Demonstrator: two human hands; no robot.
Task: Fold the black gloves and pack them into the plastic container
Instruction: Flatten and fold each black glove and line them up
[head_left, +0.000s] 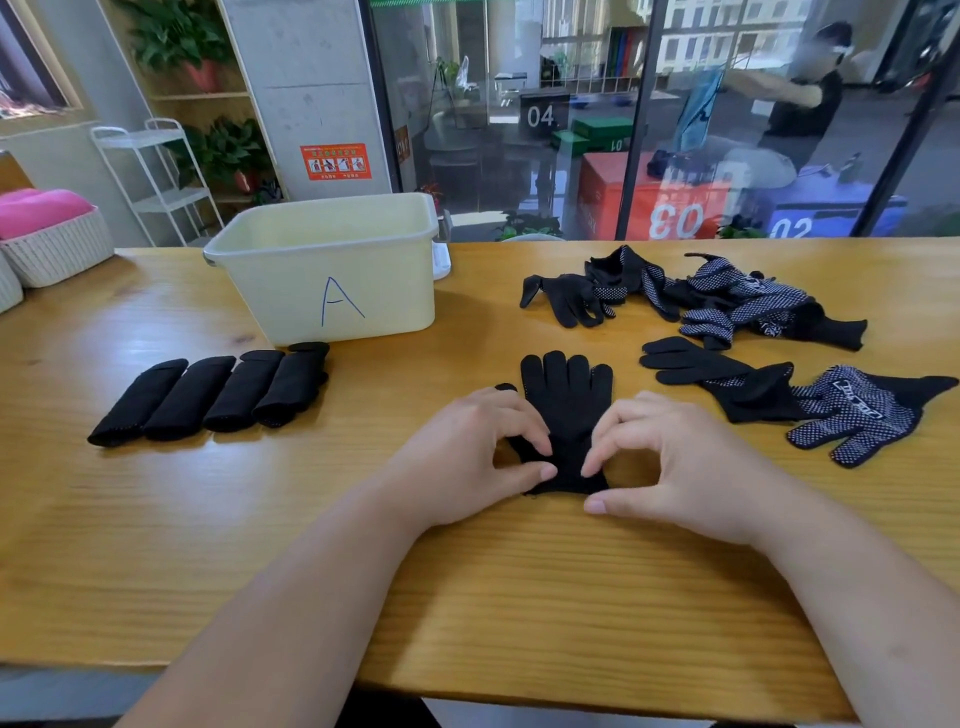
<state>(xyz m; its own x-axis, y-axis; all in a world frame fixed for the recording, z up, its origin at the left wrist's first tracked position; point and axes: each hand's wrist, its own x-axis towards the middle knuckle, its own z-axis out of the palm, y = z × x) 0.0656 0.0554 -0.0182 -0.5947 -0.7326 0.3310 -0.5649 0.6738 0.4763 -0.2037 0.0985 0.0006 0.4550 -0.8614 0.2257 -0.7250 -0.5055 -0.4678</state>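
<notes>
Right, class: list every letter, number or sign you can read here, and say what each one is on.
"A": cream tub.
"04": dark box behind the glass.
"03": red box.
"02": blue box.
Orange sign, green box, dotted glove: print too small or blurred.

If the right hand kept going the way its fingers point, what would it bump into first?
The right hand points left and touches the black glove; pushing on, it would probably meet the left hand next, just across the glove.
</notes>
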